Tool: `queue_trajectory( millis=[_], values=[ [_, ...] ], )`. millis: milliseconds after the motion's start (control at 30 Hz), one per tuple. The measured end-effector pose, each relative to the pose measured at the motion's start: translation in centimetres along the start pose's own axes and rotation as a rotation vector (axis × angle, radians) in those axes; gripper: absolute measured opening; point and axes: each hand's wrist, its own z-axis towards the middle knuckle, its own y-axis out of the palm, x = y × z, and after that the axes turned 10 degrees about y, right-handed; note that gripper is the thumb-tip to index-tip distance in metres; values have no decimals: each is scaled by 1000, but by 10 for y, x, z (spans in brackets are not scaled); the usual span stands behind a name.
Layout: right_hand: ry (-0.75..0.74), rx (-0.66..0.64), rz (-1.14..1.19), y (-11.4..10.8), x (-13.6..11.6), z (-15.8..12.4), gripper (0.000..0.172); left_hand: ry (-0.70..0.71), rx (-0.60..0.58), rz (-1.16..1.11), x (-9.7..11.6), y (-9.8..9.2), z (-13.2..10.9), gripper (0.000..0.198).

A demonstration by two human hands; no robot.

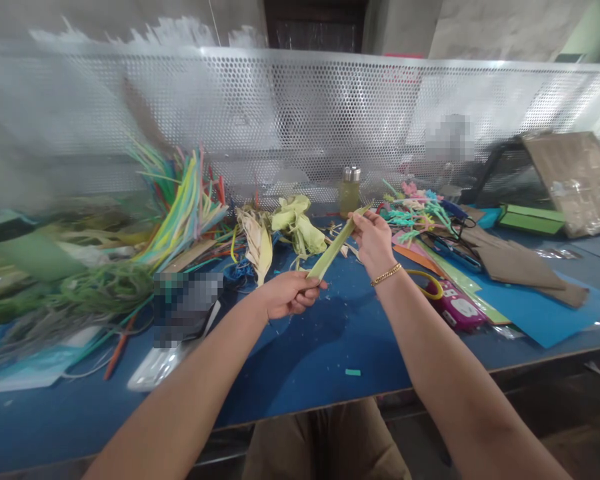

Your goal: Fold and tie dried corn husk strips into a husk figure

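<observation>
A long pale-green corn husk strip [331,255] stretches slantwise between my two hands, above the blue table. My left hand [294,294] pinches its lower, near end between thumb and fingers. At the upper, far end, my right hand [371,237] is closed on the same strip; a gold chain bracelet circles that wrist. Just beyond my hands lie a bunched light-green husk [300,223] and a drier, tan-and-yellow husk [256,247]. A jar with a metal lid [350,192] stands behind my right hand.
Coloured strips [180,207] and green netting-like fibre [107,290] heap at the left, near a phone-like device [187,307]. At the right are a purple pouch [457,307], blue sheets [535,313] and cardboard [517,260]. A perforated metal screen [240,100] borders the table's back.
</observation>
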Motion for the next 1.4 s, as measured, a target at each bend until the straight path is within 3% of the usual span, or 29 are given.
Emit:
queue_trajectory(
  millis=[167,400,633,867,967,1067,1200,1300,1400],
  values=[
    [35,23,27,-4,4,4,20,55,-54,-4,-1,1,1,8],
    [106,55,33,-2,12,2,16,112,-43,105,-2,1,-3,15],
    [32,-74,1,6,-2,-9,23,86,-11,303,-6,3,-4,33],
    [63,-144,19,9,-3,-13,19,113,-11,107,-9,4,-1,17],
    [204,-163,-27,9,1,-14,17,116,-48,-118,-5,7,-2,16],
    [396,-211,-79,10,4,-18,25,153,-9,-380,1,7,-1,17],
    [569,-423,-388,14,6,-32,39,220,75,-532,6,2,1,17],
    [521,-530,-629,20,11,-44,36,241,129,-500,6,1,2,12],
    [439,-530,-657,25,19,-51,36,223,147,-434,4,3,3,11]
  ],
)
